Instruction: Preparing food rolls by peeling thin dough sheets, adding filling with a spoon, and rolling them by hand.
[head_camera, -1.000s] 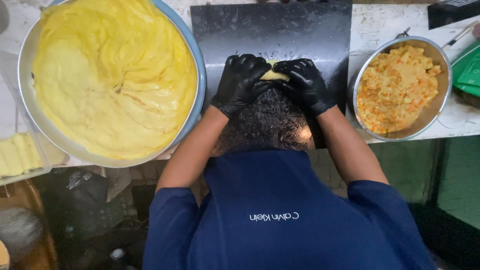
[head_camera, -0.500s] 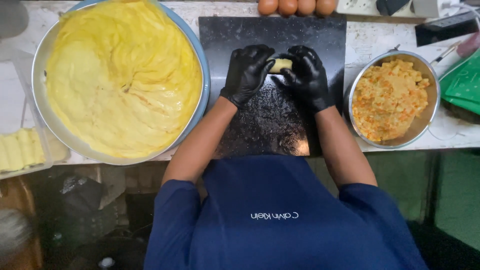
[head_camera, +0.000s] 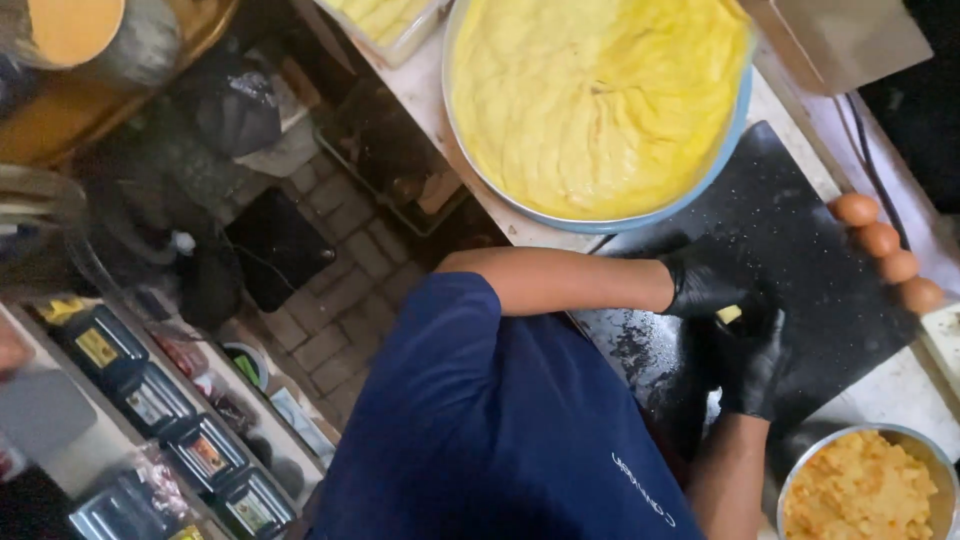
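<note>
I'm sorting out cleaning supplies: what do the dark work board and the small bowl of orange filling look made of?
The board looks like black speckled stone or hard plastic, matte with a wet sheen. The small bowl appears to be bare metal, judging by its thin, shiny grey rim.

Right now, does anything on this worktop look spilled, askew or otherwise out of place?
Little stands out. The black board is smeared with pale residue near both gloved hands, left hand and right hand, which pinch a small yellow dough piece. The eggs lie loose along the board's far edge.
</note>
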